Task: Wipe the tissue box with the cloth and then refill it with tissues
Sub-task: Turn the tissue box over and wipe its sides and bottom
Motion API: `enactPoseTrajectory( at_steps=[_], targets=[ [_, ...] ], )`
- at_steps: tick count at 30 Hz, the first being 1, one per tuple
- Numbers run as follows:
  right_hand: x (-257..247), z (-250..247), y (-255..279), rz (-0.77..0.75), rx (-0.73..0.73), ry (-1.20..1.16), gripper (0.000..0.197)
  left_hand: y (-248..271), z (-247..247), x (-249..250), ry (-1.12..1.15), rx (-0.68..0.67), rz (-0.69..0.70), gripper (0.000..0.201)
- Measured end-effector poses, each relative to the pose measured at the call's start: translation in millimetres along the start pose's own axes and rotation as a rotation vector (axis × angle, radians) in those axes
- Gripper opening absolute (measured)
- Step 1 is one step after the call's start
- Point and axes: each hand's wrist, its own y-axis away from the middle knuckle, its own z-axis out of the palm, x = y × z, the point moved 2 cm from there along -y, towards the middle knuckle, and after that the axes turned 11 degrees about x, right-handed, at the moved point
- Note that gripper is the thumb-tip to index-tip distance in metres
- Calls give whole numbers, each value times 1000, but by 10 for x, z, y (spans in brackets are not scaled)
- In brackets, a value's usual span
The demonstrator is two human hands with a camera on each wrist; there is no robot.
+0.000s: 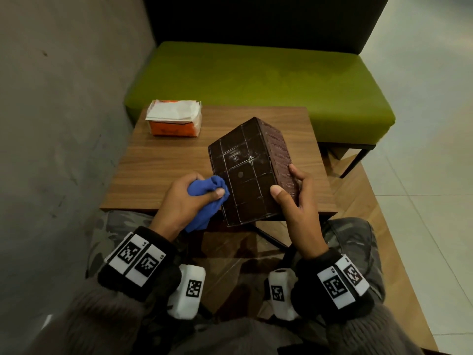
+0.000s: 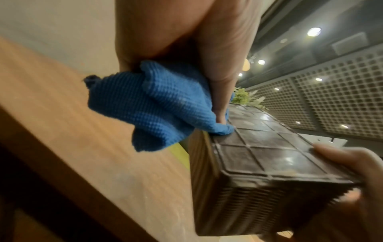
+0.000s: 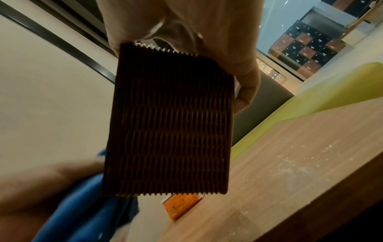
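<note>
The dark brown tissue box is tilted above the near edge of the bench, its gridded underside facing up. The right hand grasps its ribbed side. The left hand clutches a blue cloth against the box's left edge. An orange tissue pack lies at the far left corner.

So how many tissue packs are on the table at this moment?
1. An orange tissue pack lies at the wooden table's far left corner, white tissues showing on top. The brown tissue box held above the table could hide another behind it.
</note>
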Motion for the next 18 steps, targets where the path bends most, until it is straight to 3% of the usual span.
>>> enactPoseTrajectory(
  at_steps=[4,9,15,18],
  targets=[
    [-17,69,7,-31,-1,59,86,-27,172,326,-56,12,177,22],
    [-62,60,-13,-61,16,63,83,-64,332,587,-49,26,277,32],
    [-78,22,39,-59,31,38,85,-128,268,586,11,10,207,32],
    [-86,43,72,-64,41,46,78,-28,281,602,-24,13,244,28]
  ],
)
